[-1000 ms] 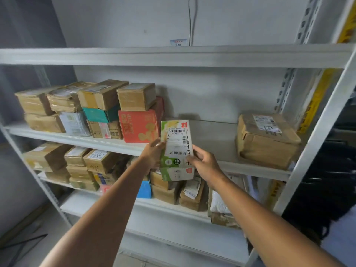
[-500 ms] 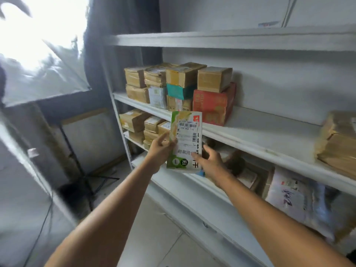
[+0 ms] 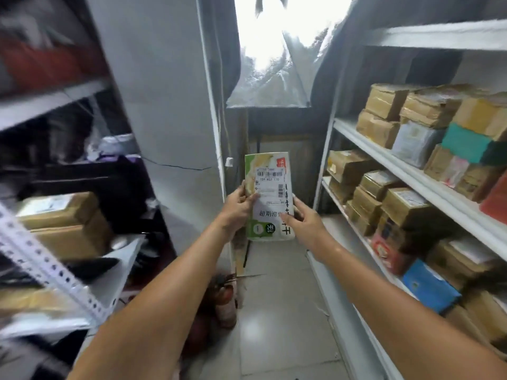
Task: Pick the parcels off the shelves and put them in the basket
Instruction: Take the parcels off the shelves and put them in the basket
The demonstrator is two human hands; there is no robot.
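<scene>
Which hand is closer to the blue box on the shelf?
Right. The right hand holds the green packet on the side toward the blue box; the left hand grips the packet's far side.

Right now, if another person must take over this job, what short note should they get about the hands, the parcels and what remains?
Left hand: grips the left edge of the green-and-white parcel.
Right hand: grips its right edge.
The parcel is upright in the aisle, off the shelves.
Many cardboard parcels are on the right shelving.
No basket is in view.
Done: one parcel picked.
Left: find the basket, drop it in, then fetch the others.
</scene>
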